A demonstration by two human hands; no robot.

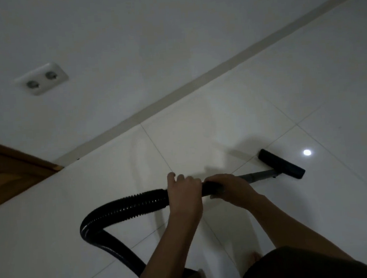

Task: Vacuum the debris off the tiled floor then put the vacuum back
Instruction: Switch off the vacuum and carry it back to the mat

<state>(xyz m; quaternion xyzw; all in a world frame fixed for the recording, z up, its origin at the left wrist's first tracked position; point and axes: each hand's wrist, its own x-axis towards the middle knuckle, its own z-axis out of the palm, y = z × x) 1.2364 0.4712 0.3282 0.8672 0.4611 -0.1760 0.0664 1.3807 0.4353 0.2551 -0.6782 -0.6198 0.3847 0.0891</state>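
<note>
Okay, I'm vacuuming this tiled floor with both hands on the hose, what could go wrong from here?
The hose loops back toward your foot, so a step could snag it and trip you.
The room is dim and the glossy floor shows light glare, so fine debris may go unseen.
Both the left hand and right hand grip near the hose end, far from the floor head, so it may tilt off the tiles.
</note>
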